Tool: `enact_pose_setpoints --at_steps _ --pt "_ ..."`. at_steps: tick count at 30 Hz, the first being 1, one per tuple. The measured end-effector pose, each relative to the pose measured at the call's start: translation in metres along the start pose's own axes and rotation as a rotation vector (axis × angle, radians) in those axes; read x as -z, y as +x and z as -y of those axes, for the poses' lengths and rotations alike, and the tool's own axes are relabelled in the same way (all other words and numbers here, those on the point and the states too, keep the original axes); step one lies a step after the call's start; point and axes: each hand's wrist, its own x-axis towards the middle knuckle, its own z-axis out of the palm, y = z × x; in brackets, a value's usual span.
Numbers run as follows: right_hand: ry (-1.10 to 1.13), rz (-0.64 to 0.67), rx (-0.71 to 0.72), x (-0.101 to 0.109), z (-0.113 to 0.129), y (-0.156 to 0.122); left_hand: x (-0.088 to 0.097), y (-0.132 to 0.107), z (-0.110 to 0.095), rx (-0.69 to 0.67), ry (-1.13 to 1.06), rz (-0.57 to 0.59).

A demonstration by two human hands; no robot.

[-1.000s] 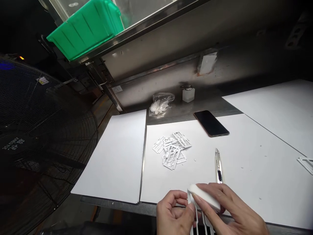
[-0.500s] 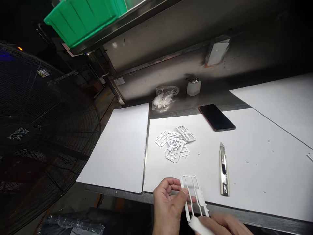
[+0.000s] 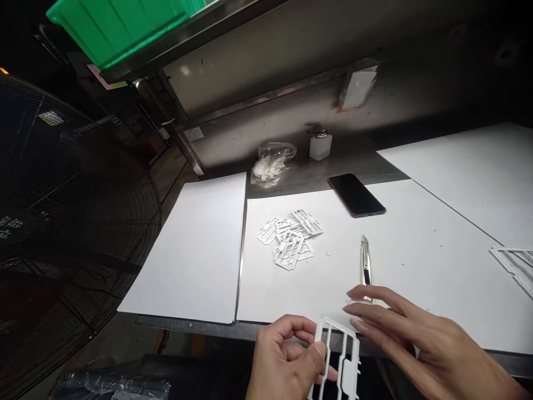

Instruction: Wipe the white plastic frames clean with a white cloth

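Note:
In the head view, my left hand (image 3: pixel 287 358) pinches a white plastic frame (image 3: pixel 350 347) by its left edge, thumb on top. Thin bars run lengthwise through it, and small stubs stick out along its right side. My right hand (image 3: pixel 416 336) hovers over the sheet's front edge with its fingers stretched out. Its fingertips cover the lower end of a snap-off utility knife (image 3: pixel 365 258); whether they touch it, I cannot tell. Farther back, a loose pile of similar white plastic frames (image 3: pixel 291 241) lies on the white sheet (image 3: pixel 266 291).
A phone (image 3: pixel 357 194) lies behind the knife. Past the sheet are a clear plastic bag (image 3: pixel 272 161) and a small white bottle (image 3: pixel 320 147). Stacked paper (image 3: pixel 191 250) lies left, beside a large fan (image 3: pixel 79 222). Another frame (image 3: pixel 516 266) is at the right.
My right hand has left the held frame and moved up and right to the knife. The white piece it held is out of sight. The view has shifted slightly rightward.

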Motion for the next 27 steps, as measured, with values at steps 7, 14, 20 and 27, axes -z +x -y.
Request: enact_pose_setpoints --at_steps 7,14,20,27 --pt "0.126 0.592 -0.024 0.016 0.019 0.023 0.006 -0.009 -0.008 0.014 0.253 0.094" --pt "0.006 0.745 0.091 0.019 0.02 0.031 0.009 -0.006 -0.009 -0.057 0.465 0.217" --pt "-0.095 0.735 0.186 0.009 0.021 0.028 0.015 -0.003 -0.005 -0.154 0.613 0.25" --pt "0.096 0.448 0.014 -0.004 0.008 0.014 0.025 0.008 0.009 0.0 -0.1 0.204"
